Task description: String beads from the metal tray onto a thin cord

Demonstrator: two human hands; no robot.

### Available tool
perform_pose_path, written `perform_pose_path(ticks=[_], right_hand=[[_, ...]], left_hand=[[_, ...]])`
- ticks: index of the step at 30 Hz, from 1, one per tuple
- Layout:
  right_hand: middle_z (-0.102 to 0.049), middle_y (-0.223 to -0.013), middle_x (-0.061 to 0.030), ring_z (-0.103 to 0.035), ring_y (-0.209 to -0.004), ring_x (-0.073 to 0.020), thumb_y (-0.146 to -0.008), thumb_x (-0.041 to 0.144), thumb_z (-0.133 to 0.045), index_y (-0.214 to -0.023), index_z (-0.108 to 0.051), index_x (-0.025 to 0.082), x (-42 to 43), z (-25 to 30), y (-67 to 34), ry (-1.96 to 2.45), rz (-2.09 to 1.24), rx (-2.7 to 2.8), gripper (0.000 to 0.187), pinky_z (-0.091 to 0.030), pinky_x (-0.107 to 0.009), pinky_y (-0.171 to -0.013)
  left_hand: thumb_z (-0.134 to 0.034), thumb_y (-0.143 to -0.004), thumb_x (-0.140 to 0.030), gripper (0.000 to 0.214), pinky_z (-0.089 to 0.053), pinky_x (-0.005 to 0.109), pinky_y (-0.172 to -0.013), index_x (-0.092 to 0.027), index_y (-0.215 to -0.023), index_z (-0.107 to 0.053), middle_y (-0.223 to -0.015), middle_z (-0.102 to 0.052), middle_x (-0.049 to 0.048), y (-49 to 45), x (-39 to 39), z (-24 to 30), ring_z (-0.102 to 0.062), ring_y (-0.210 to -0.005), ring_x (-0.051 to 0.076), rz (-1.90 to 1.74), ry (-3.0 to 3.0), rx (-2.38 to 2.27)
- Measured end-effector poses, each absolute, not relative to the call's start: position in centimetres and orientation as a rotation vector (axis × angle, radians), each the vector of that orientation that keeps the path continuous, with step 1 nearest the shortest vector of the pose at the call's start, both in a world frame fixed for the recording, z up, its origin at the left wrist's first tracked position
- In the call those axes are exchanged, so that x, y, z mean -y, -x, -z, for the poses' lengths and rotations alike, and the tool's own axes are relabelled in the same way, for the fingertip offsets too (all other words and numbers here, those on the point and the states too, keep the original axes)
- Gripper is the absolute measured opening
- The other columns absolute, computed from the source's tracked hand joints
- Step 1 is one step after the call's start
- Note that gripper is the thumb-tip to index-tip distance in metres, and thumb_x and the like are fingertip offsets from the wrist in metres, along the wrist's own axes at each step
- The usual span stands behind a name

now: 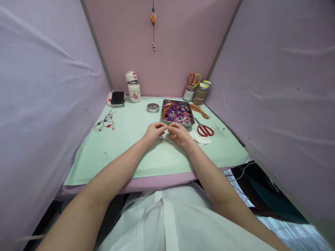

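Note:
My left hand (154,133) and my right hand (178,134) meet fingertip to fingertip over the pale green mat (125,153), just in front of a metal tray (192,121) full of purple, pink and dark beads. Both hands are pinched closed on a thin beaded cord (162,138), whose small beads dangle below the fingers. What exactly sits between the fingertips is too small to make out.
Red-handled scissors (205,129) and a white cloth (200,138) lie right of my hands. Orange cords (200,110), two jars (201,92), a round tin lid (153,107), a white bottle (134,91), a phone (117,98) and finished beaded strings (106,122) surround them.

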State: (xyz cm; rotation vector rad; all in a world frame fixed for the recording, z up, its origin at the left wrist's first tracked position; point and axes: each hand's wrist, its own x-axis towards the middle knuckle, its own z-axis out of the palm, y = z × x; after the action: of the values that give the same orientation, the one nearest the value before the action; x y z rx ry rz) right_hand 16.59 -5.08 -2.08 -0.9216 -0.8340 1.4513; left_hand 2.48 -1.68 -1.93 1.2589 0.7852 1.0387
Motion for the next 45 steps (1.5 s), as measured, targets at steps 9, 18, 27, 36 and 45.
perform_pose_path(ticks=[9,18,27,36,45], right_hand=[[-0.049,-0.06,0.008,-0.045,-0.058,-0.0078,-0.053,0.023,-0.079,-0.073,-0.053,0.022,5.11,1.68,-16.65,0.923,-1.468,0.779,0.033,-0.032,-0.021,-0.052],[-0.051,-0.062,0.007,-0.045,-0.059,-0.007,-0.053,0.022,-0.078,-0.073,-0.057,0.021,5.17,1.74,-16.55,0.917,-1.451,0.792,0.029,-0.033,-0.02,-0.052],[-0.051,-0.063,0.0058,-0.047,-0.061,-0.0082,-0.054,0.024,-0.076,-0.071,-0.058,0.02,5.0,2.22,-16.29,0.988,-1.362,0.82,0.025,-0.037,-0.021,-0.055],[-0.051,-0.06,0.0056,-0.046,-0.057,-0.008,-0.054,0.022,-0.072,-0.07,-0.058,0.02,4.77,2.42,-16.34,1.035,-1.311,0.801,0.022,-0.034,-0.021,-0.05],[-0.05,-0.059,0.0048,-0.043,-0.058,-0.0082,-0.055,0.024,-0.071,-0.064,-0.056,0.02,4.84,2.35,-16.24,1.068,-1.278,0.812,0.018,-0.032,-0.021,-0.05]], left_hand=[[-0.074,-0.063,-0.039,0.024,-0.037,0.024,-0.055,-0.017,-0.069,-0.068,-0.064,-0.059,-0.0003,-2.47,2.0,1.66,-0.045,-0.055,0.008,-1.033,-1.365,-0.792],[-0.076,-0.063,-0.039,0.025,-0.039,0.024,-0.056,-0.017,-0.07,-0.067,-0.065,-0.059,-0.0009,-2.51,1.78,1.98,-0.045,-0.055,0.008,-1.062,-1.332,-0.789],[-0.076,-0.062,-0.039,0.026,-0.04,0.023,-0.058,-0.017,-0.071,-0.067,-0.067,-0.059,-0.0015,-2.52,1.65,2.04,-0.046,-0.056,0.007,-1.094,-1.285,-0.799],[-0.074,-0.066,-0.039,0.023,-0.043,0.024,-0.061,-0.017,-0.073,-0.068,-0.07,-0.062,0.0003,-2.48,1.74,1.94,-0.051,-0.061,0.01,-1.141,-1.384,-0.869],[-0.066,-0.072,-0.034,0.017,-0.039,0.024,-0.058,-0.017,-0.074,-0.067,-0.063,-0.06,-0.0005,-2.24,1.56,2.44,-0.052,-0.058,0.011,-1.141,-1.628,-0.877]])
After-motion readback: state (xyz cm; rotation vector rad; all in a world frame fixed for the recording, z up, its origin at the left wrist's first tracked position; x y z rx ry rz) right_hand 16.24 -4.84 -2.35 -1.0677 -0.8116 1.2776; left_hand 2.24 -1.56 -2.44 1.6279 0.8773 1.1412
